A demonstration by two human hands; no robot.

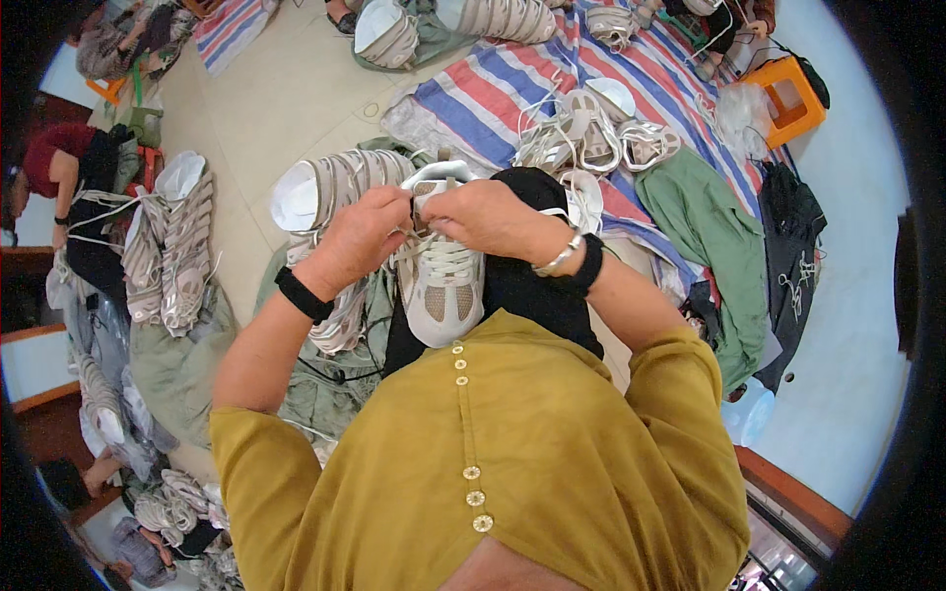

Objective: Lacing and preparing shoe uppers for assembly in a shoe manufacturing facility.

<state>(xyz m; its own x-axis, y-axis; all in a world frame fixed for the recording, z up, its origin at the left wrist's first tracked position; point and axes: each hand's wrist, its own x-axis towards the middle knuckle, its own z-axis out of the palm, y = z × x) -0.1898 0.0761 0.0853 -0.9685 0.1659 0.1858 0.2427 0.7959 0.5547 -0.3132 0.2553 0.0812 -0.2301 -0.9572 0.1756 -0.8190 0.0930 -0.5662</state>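
Observation:
A pale beige and white sneaker (440, 300) rests on my black-clad lap, its toe toward me. White shoelaces (445, 258) cross over its front. My left hand (367, 239) is closed in a pinch at the left side of the upper lacing, near the tongue. From the right, my right hand (493, 219) reaches over the shoe's collar with thumb and fingers pressed together at the same lacing. Both pinch the shoelace; the bit between the fingertips is mostly hidden. Just left of the shoe is a row of nested shoe uppers (340, 187), partly behind my left hand.
Beyond my lap, loose sneakers (591, 128) lie on a striped sheet (473, 98). Green cloth (705, 256) and an orange stool (788, 98) are at the right. More stacked shoes (182, 246) stand at the left, near a co-worker in a red top (54, 163). Other people sit around the edges.

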